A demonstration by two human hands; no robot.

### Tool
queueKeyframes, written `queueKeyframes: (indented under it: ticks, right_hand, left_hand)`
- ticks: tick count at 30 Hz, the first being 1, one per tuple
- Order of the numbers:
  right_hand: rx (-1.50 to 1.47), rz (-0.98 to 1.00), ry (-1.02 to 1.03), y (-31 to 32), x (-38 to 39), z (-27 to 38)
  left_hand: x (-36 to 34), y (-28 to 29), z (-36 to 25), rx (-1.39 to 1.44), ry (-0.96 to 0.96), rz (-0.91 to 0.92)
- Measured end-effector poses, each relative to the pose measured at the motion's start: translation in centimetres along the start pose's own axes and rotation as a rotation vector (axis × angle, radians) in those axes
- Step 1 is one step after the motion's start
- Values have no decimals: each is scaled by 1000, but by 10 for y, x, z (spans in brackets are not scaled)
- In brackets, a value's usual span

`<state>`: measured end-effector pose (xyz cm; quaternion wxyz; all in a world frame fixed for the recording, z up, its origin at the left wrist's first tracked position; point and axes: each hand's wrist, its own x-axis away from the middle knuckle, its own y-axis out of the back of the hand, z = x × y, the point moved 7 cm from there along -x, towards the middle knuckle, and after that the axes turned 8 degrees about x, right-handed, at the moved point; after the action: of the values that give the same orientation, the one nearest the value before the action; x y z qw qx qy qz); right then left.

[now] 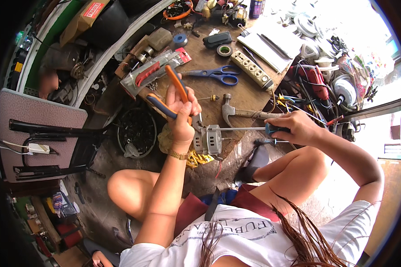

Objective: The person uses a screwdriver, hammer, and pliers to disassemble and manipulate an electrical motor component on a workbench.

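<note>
My left hand (181, 119) is closed around pliers (177, 83) with orange and dark blue handles, their handles spread and pointing up and away. The jaws are near the top of a grey metal motor housing (208, 141) with slotted holes, at the table's near edge; whether they grip it is hidden. My right hand (295, 127) grips the dark blue and black handle of a screwdriver (245, 129). Its long shaft points left, the tip at the housing's upper right side. Just beyond the shaft lies a hammer (228, 110) with a wooden handle.
Blue-handled scissors (227, 74), a power strip (252, 70), a tape roll (224, 50) and papers (272, 44) lie on the wooden table (200, 53). A red power tool (315, 82) sits right among cables. A dark bucket (136, 132) and an upholstered chair (44, 109) stand left.
</note>
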<state>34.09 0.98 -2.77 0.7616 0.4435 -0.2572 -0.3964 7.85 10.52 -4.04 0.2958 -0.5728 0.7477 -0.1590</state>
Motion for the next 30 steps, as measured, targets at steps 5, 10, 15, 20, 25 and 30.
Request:
queueKeyframes:
  ticks: [5, 10, 15, 20, 25, 30]
  right_hand:
    - [392, -92, 83, 8, -1, 7]
    - [197, -66, 56, 16, -5, 2]
    - [-737, 321, -361, 11, -5, -33]
    - [-715, 431, -401, 12, -15, -35]
    - [-740, 455, -439, 6, -20, -35]
    - [-743, 493, -487, -21, 13, -40]
  left_hand:
    - [1, -2, -1, -23, -9, 15]
    - [2, -1, -6, -22, -17, 54]
    - [7, 9, -4, 130, -28, -22]
    - [2, -4, -6, -45, -40, 27]
    - [-2, 12, -4, 25, 0, -31]
    - [7, 11, -6, -136, 28, -170]
